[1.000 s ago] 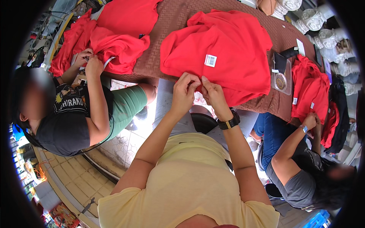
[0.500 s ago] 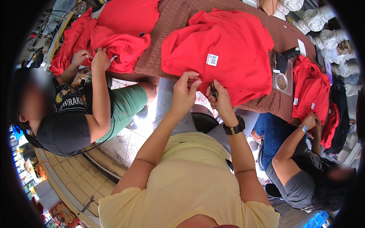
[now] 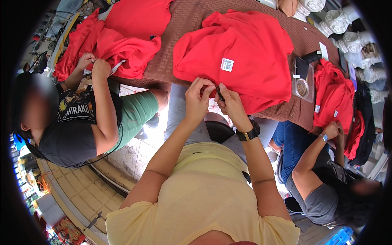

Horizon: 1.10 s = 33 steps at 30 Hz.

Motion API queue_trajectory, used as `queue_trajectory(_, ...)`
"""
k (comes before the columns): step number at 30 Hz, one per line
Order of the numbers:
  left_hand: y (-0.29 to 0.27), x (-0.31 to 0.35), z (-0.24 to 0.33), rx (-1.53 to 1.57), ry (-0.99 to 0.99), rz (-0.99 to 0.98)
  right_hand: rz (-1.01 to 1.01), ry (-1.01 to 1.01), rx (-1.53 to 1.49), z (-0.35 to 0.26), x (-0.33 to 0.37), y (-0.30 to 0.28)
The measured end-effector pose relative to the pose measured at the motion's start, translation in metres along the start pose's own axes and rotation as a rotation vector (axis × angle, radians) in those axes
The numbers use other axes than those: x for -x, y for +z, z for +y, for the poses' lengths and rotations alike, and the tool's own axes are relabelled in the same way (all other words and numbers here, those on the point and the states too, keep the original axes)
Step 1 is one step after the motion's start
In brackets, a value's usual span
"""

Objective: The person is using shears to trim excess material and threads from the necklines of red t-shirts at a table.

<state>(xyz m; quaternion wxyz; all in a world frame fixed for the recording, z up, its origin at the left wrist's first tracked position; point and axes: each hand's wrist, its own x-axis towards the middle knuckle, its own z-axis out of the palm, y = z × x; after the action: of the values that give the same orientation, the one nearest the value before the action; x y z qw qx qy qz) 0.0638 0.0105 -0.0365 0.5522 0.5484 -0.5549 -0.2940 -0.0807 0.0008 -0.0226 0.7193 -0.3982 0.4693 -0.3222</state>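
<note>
the person's two hands meet at the near edge of a heaped red garment (image 3: 245,51), which lies on a table (image 3: 161,61) covered in brown textured cloth, its front folds hanging over the side toward the lap. to me this looks like fine detail work along that edge. the left hand (image 3: 198,99) has thumb and forefinger pinched together; whether cloth or a thread sits between them, i can't tell. the right hand (image 3: 231,103) is closed around a small dark tool (image 3: 221,94), perhaps snips, though the fingers cover most of it. the fingertips of both hands are just beside each other, so i judge the next move calls for a steady left pinch and a small, careful turn of the right wrist, keeping the tool's tip off the fabric.

the loose folds are what crowd the work most; a white label (image 3: 227,64) lies just beyond the fingers. to the right sits a clear plastic box (image 3: 303,85), apart from the hands. a co-worker on the left handles another red garment (image 3: 126,51), and a co-worker on the right has a hand (image 3: 332,130) at a smaller red bundle (image 3: 332,90); both are well apart, out of the way.
</note>
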Motion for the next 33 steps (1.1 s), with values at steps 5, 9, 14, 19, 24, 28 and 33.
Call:
queue_trajectory(5, -0.002, 0.001, -0.001, -0.016, -0.022, -0.033, 0.027, 0.017, -0.019, -0.002, -0.005, 0.001)
queue_trajectory(9, -0.003, 0.001, -0.007, -0.010, -0.042, -0.020, 0.003, 0.045, -0.089, -0.002, -0.004, -0.003)
queue_trajectory(14, -0.005, 0.003, 0.004, -0.014, -0.076, -0.010, 0.022, -0.001, -0.122, -0.011, 0.012, -0.015)
queue_trajectory(19, -0.012, 0.004, 0.000, -0.088, -0.040, -0.026, 0.241, -0.378, 0.157, -0.009, 0.015, -0.012)
queue_trajectory(24, -0.056, 0.012, 0.012, -0.079, -0.255, -0.550, 0.445, -0.554, 0.419, -0.004, 0.026, -0.028)
queue_trajectory(28, -0.049, 0.017, 0.033, -0.432, 0.137, -0.414, 0.491, -0.669, 0.550, 0.001, 0.025, -0.029)
queue_trajectory(33, -0.019, -0.008, 0.010, -0.447, 0.222, -0.080, 0.576, -0.802, 0.926, 0.005, 0.006, -0.019)
